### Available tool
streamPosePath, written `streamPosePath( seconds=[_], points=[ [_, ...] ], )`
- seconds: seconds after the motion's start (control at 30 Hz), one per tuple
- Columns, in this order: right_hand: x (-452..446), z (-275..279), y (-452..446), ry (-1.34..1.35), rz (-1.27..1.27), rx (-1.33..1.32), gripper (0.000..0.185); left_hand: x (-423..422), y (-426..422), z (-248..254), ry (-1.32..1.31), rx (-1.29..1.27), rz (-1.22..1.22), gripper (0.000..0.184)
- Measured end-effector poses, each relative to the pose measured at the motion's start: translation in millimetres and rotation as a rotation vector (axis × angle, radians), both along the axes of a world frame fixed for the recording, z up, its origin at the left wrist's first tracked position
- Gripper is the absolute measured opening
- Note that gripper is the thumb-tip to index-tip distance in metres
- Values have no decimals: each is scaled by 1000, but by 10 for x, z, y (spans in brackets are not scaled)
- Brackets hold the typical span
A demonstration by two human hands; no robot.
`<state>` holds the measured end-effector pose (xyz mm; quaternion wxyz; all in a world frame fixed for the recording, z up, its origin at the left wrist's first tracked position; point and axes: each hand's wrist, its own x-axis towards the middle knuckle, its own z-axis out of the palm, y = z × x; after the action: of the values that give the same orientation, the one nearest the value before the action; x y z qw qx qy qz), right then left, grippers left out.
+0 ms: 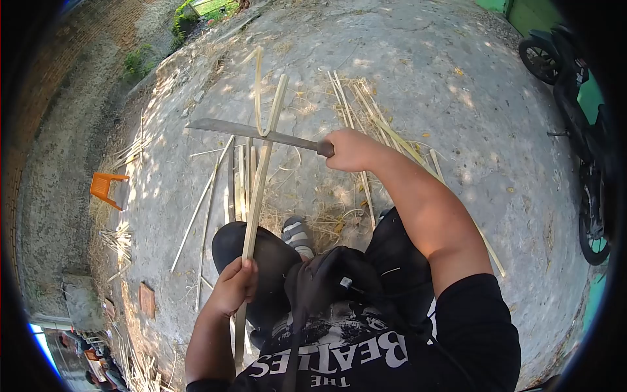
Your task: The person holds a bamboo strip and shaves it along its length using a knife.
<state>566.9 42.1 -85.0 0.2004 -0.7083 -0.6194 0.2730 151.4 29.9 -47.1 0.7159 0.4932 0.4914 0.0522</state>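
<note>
My left hand (236, 286) is wrapped round the lower part of a long pale strip of split wood or bamboo (258, 189), which slants upward and away from me. A long machete (235, 129) has its handle in my closed right hand (351, 149). Its blade points left and lies across the upper part of the strip. From the place where blade and strip meet, a thin curled sliver (258, 85) rises and bends over at its top. The strip passes beside my left knee.
Loose strips (212, 209) lie on the concrete at left, more strips (385, 127) at right. Shavings surround my sandalled foot (297, 235). An orange stool (108, 186) and a brick (147, 299) are at left, a motorcycle (578, 124) at far right. People sit at the lower left.
</note>
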Motion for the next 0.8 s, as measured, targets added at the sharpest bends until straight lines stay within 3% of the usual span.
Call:
streamPosePath(
  seconds=[0.27,0.37,0.47,0.57,0.67,0.8],
  points=[
    [-517,205,-109,-392,285,89,19,83,-25,-35,7,32,-69,31],
    [-6,-89,16,-351,-71,130,13,-341,-58,-36,52,82,-122,29],
    [105,-104,50,-408,-149,67,13,-383,-52,103,90,110,-111,29],
    [-45,34,-8,-273,-130,77,13,-436,-65,-6,36,37,-79,30],
    [-98,-29,22,-91,60,-18,15,-338,-91,27,51,30,-48,30],
    [-476,76,-57,-237,221,54,17,-127,-120,9,72,74,-42,30]
  ],
)
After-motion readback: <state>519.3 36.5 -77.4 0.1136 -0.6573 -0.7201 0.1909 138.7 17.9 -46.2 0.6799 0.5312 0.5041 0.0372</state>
